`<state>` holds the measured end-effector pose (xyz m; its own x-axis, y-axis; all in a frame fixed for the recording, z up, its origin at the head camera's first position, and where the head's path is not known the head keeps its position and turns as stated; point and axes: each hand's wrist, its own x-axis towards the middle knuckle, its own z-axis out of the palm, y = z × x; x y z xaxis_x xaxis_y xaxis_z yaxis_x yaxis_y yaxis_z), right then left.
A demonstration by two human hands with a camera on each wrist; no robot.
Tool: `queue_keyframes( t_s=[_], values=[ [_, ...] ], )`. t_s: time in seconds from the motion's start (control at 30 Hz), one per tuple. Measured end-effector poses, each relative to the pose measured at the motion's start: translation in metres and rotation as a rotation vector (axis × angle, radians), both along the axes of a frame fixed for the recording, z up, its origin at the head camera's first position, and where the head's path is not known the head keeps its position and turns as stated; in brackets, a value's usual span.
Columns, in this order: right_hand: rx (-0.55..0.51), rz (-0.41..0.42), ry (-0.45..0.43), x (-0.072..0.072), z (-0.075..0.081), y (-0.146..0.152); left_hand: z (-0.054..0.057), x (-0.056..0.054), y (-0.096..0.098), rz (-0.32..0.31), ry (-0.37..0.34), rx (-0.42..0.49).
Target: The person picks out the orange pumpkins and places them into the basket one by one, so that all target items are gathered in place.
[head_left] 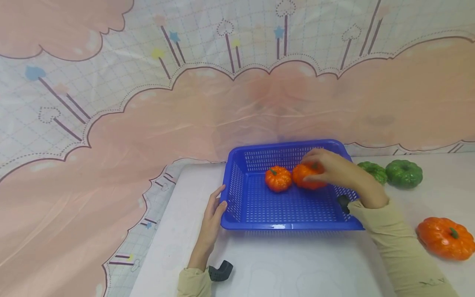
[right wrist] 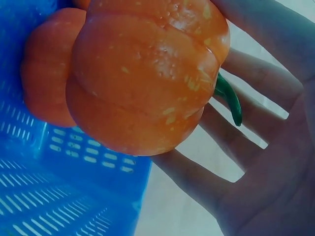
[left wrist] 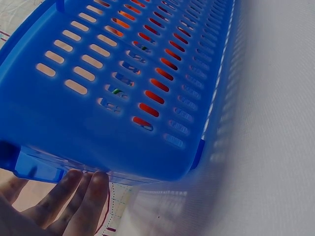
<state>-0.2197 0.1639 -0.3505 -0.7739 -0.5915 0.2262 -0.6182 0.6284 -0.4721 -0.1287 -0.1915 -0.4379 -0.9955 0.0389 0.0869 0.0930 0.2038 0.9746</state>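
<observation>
A blue plastic basket [head_left: 285,226] with slotted walls stands on the white table. Inside it sits a small orange pumpkin [head_left: 278,179] with a green stem. My right hand [head_left: 331,168] reaches over the basket's right side and grips a larger orange pumpkin [right wrist: 147,78], its fingers and thumb spread around the stem side. That pumpkin is inside the basket, close beside the small one. At the left end of the basket is my left hand [head_left: 211,218], fingers nearly straight, with fingertips [left wrist: 98,184] at the outer wall just by the rim.
Right of the basket lie two green pumpkins [head_left: 403,173], one partly hidden behind my right arm. Nearer, at the right edge, rests another orange pumpkin [head_left: 446,238]. A patterned pink and white cloth [head_left: 252,107] hangs behind the table and along its left side.
</observation>
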Motion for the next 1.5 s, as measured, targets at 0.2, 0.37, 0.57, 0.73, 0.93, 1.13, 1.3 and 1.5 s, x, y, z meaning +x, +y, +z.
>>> queue_keyframes(
  t_s=[0.2, 0.37, 0.57, 0.73, 0.93, 1.13, 1.3, 1.5],
  values=[
    [0.022, -0.001, -0.013, -0.001, -0.002, -0.005, 0.000, 0.001, 0.000, 0.006, 0.002, -0.009],
    [0.020, 0.018, -0.005, -0.003, -0.005, -0.009, 0.001, 0.001, 0.000, 0.005, -0.004, -0.008],
    [0.002, 0.038, -0.006, -0.004, -0.007, -0.013, 0.000, 0.000, 0.000, -0.002, -0.001, -0.004],
    [-0.001, 0.045, -0.019, -0.004, -0.009, -0.017, 0.000, 0.000, 0.000, -0.004, 0.001, -0.003],
    [-0.002, 0.033, -0.030, -0.002, -0.009, -0.023, 0.000, 0.000, 0.000, -0.005, 0.002, -0.007],
    [-0.004, 0.023, -0.071, 0.000, -0.009, -0.029, -0.001, -0.001, -0.001, -0.009, -0.001, 0.004],
    [0.009, 0.030, -0.078, 0.001, -0.009, -0.032, -0.001, -0.001, -0.001, -0.009, -0.006, 0.004],
    [0.015, 0.062, -0.075, -0.001, -0.012, -0.036, 0.000, -0.001, 0.000, -0.001, -0.007, 0.001]
  ],
)
